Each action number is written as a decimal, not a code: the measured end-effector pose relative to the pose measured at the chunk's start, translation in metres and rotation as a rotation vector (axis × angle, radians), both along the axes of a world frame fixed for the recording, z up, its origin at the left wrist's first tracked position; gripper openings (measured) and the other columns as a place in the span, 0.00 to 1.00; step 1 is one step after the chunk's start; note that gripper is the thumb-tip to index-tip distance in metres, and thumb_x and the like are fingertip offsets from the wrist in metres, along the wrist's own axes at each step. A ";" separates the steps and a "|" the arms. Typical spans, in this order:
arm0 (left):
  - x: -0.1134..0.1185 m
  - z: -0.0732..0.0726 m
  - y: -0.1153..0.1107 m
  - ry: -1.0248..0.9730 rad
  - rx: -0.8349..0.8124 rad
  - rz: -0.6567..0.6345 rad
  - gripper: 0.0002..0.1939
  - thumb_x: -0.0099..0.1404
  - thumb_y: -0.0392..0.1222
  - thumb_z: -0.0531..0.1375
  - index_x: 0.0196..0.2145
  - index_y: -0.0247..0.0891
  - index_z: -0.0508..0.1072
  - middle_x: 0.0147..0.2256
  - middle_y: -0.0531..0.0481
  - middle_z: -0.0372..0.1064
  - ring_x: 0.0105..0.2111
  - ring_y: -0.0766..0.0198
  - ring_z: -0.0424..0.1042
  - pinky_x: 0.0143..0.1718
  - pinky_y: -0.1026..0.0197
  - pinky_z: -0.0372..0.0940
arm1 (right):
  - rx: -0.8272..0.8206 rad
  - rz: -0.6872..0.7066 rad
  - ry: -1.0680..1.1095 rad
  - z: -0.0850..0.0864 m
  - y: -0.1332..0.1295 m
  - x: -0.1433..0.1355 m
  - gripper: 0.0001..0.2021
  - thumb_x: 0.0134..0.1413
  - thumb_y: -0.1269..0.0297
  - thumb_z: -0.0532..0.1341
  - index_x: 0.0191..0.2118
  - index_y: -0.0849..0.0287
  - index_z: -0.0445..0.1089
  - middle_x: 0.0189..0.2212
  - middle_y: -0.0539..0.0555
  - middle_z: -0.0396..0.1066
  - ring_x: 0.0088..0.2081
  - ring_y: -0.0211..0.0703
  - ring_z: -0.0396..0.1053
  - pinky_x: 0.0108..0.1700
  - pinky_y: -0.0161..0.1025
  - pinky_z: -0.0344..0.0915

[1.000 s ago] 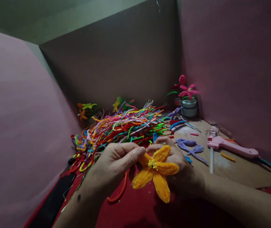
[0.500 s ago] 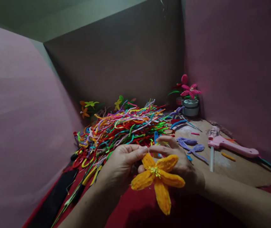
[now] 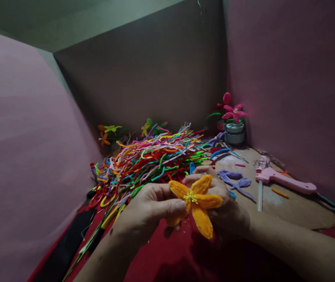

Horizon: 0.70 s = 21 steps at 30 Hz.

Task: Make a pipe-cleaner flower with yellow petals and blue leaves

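Note:
An orange pipe-cleaner flower [image 3: 202,220] with a yellow stamen centre faces me, held between both hands over the red cloth. My left hand [image 3: 151,205] pinches its left petal, thumb in front and fingers behind. Behind the flower, my right hand [image 3: 227,207] is closed with bent fingers at the flower's back; the petals hide its fingertips and whatever stem is there. Past the hands lies a big heap of coloured pipe cleaners [image 3: 155,156]. Purple petals joined on a stem [image 3: 235,180] rest on the board beside my right hand.
A pink hot glue gun [image 3: 287,181] lies on the brown board [image 3: 299,213] at right, near an orange piece [image 3: 279,193]. A grey pot [image 3: 234,134] with pink flowers stands behind. At left are red-handled scissors [image 3: 96,199] and a black flat object [image 3: 67,241].
The flower has turned slightly and risen a little. My left thumb has moved from the top petal down onto the left petal. My right fingers have curled further behind the flower.

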<state>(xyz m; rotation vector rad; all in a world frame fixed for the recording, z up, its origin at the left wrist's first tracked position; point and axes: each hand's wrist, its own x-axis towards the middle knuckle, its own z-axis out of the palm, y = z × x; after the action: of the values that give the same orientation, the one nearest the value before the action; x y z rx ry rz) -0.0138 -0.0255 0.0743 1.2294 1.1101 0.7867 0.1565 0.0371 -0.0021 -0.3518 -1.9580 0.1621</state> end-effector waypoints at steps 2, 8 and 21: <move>0.002 -0.006 0.001 -0.055 0.026 0.015 0.09 0.52 0.41 0.63 0.27 0.31 0.74 0.19 0.51 0.66 0.15 0.72 0.61 0.17 0.69 0.56 | -0.053 0.022 0.020 -0.002 -0.001 0.000 0.08 0.54 0.67 0.56 0.24 0.55 0.66 0.27 0.49 0.70 0.34 0.41 0.66 0.51 0.48 0.58; 0.009 -0.015 0.004 -0.097 0.137 0.039 0.08 0.56 0.41 0.61 0.30 0.32 0.73 0.21 0.53 0.63 0.19 0.72 0.60 0.21 0.69 0.58 | -0.068 0.001 0.028 -0.005 0.003 0.000 0.07 0.52 0.67 0.58 0.25 0.54 0.67 0.28 0.50 0.69 0.34 0.42 0.65 0.49 0.47 0.60; 0.015 -0.037 -0.027 -0.085 0.047 0.237 0.23 0.52 0.59 0.60 0.25 0.32 0.70 0.18 0.50 0.65 0.14 0.72 0.59 0.14 0.69 0.51 | 0.106 -0.200 0.043 0.001 0.008 0.004 0.04 0.51 0.71 0.59 0.29 0.56 0.69 0.38 0.52 0.71 0.40 0.45 0.63 0.46 0.49 0.58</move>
<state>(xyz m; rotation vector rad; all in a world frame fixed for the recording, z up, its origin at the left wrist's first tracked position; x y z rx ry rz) 0.0008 -0.0526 0.0375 1.1047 1.1867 1.0407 0.1610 0.0447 -0.0014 -0.4678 -1.8676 -0.0628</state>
